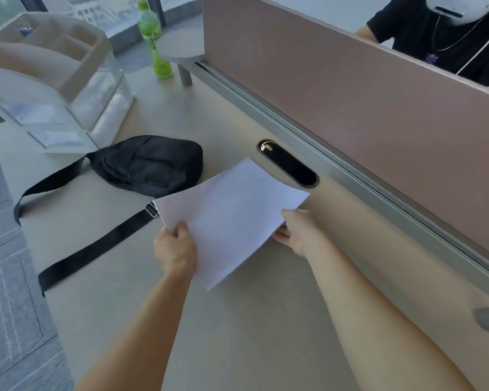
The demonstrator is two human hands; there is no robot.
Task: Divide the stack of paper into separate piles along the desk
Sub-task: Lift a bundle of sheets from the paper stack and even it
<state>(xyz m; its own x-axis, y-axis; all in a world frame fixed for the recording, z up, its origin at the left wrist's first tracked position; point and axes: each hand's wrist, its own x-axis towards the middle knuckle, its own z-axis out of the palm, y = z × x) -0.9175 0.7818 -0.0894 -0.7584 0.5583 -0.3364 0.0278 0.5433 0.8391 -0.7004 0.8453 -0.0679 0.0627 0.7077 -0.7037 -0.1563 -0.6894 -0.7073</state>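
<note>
1. The left hand (175, 249) holds the stack of paper (232, 215) at its near left corner. The thumb lies on top and the other fingers are tucked under, so this hand is closed on the paper.
2. The right hand (299, 232) holds the same stack at its right edge. Its fingers go under the sheets and the thumb sits at the edge, so this hand grips the paper too.
3. The stack of paper is white and all in one pile. It is just to the right of the black bag (150, 165), a bit nearer to the person. It is on a slant over the desk (237, 334). I cannot tell if any part rests on the desk.
4. The black bag lies flat on the desk. Its long strap (96, 249) runs from the bag toward the person. The strap's buckle peeks out at the paper's left corner.
5. To the right of the bag, past the paper's far corner, is a long black hole (288, 163) in the desk.
6. Farther right of the bag, a pink wall (350, 108) stands along the desk.
7. Just behind the bag, to its left, stands a white shelf box (54, 69).
8. Far behind the bag, a green bottle (154, 43) stands upright.
9. Another person (449, 46) in a black shirt sits behind the pink wall, well away from the bag.
</note>
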